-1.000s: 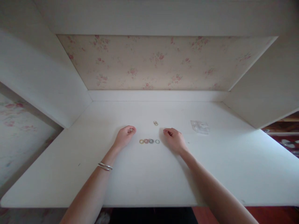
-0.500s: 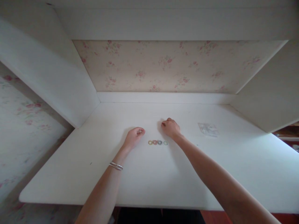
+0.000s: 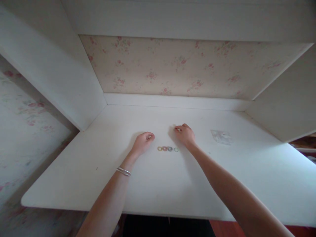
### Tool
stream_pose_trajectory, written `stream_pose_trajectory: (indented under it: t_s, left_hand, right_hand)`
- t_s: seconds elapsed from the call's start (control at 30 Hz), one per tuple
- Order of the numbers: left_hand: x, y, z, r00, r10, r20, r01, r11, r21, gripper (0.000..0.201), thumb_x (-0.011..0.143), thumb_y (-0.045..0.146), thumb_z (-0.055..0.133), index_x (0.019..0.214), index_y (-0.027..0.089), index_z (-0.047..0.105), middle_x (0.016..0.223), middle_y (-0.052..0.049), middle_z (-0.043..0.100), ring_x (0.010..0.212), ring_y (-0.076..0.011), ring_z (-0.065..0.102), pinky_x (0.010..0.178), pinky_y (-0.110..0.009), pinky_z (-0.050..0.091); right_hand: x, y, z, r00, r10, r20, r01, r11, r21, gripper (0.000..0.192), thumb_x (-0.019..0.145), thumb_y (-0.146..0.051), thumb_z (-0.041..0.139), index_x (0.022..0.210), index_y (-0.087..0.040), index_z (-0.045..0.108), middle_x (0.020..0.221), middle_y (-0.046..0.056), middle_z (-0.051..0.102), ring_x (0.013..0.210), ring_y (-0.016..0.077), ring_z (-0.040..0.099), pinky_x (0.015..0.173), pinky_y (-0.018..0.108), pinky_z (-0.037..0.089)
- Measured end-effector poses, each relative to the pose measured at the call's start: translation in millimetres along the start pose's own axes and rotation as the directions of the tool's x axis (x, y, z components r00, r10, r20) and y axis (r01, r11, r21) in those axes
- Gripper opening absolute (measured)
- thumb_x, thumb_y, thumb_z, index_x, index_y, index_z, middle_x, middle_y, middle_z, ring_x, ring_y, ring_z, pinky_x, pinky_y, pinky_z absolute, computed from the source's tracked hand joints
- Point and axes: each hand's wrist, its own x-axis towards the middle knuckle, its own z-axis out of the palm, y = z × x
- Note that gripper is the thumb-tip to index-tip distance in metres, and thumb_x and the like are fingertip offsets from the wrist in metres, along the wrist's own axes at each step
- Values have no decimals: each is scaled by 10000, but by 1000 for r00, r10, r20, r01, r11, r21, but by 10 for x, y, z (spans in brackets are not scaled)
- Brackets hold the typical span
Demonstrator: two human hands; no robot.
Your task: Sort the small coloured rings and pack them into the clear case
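Several small rings lie in a row on the white desk: a yellowish ring (image 3: 158, 149), a pinkish ring (image 3: 164, 151), a grey ring (image 3: 170, 151) and, a little apart at the right end, a thin pale green ring (image 3: 176, 151). Just left of and beyond the row, my left hand (image 3: 143, 143) is closed in a pinch, thumb against finger. Beyond the row to the right, my right hand (image 3: 185, 134) is pinched too. Whatever either hand holds, if anything, is too small or hidden to make out.
A clear plastic bag (image 3: 221, 137) lies on the white desk (image 3: 158, 184) to the right of my right hand. A small dark mark (image 3: 97, 169) shows on the left of the surface. Side panels and a low back ledge (image 3: 172, 101) bound the desk.
The view has shifted slightly. My right hand has moved a little to the right, away from my left. Both stay pinched, and the rings keep their row.
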Motion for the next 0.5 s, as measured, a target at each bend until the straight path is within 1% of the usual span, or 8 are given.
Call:
stream_pose_trajectory:
  t_s: [0.07, 0.13, 0.23, 0.3, 0.37, 0.43, 0.5]
  left_hand:
    - [2, -6, 3, 1000, -2, -2, 2, 1000, 15, 313, 810, 425, 502, 887, 170, 667, 710, -11, 649, 639, -142, 568, 594, -245, 401]
    - [2, -12, 7, 1000, 2, -9, -2, 1000, 25, 316, 812, 431, 500, 884, 173, 667, 711, -9, 645, 633, -138, 560, 591, -244, 392]
    - [-1, -16, 8, 1000, 14, 3, -14, 1000, 26, 322, 820, 438, 486, 885, 175, 660, 714, -6, 638, 624, -132, 551, 582, -240, 383]
    - [-4, -15, 4, 999, 27, 18, -28, 999, 36, 332, 829, 444, 470, 891, 173, 652, 682, 2, 618, 595, -127, 531, 559, -237, 368]
    - [-7, -11, 1, 999, 41, 21, -42, 998, 56, 340, 834, 450, 459, 895, 172, 647, 649, 9, 597, 571, -123, 511, 543, -235, 354]
    - [-10, -5, 0, 999, 37, 12, -38, 997, 69, 344, 834, 453, 458, 896, 172, 647, 638, 11, 588, 561, -122, 502, 536, -234, 348]
    - [-13, 2, 0, 1000, 23, 5, -23, 997, 73, 345, 832, 455, 462, 895, 172, 648, 635, 11, 583, 554, -121, 497, 527, -232, 342]
  right_hand:
    - [-101, -11, -27, 999, -35, -39, 38, 996, 84, 263, 838, -333, 496, 930, -243, 726, 857, 37, 602, 713, 138, 555, 657, 249, 398]
    - [-268, -43, -56, 994, -89, -58, 98, 979, 180, 258, 844, -342, 507, 938, -235, 722, 831, 32, 592, 689, 130, 547, 661, 249, 407]
    - [-573, -107, -85, 978, -208, -27, 207, 938, 279, 254, 863, -350, 507, 939, -235, 720, 810, 31, 583, 649, 118, 523, 649, 248, 416]
    - [-741, -147, -90, 960, -280, -15, 273, 919, 283, 225, 859, -345, 527, 901, -254, 729, 775, 26, 565, 676, 125, 520, 662, 251, 416]
    - [-843, -176, -84, 936, -351, -1, 340, 906, 253, 199, 857, -320, 539, 881, -284, 733, 759, 22, 551, 710, 134, 517, 688, 261, 407]
    - [-878, -194, -74, 917, -398, 13, 387, 897, 213, 196, 858, -300, 539, 891, -306, 732, 758, 22, 544, 732, 140, 511, 707, 271, 395]
    - [-873, -204, -65, 908, -418, 18, 408, 895, 181, 198, 860, -300, 537, 907, -310, 730, 761, 24, 539, 737, 142, 501, 708, 276, 385]
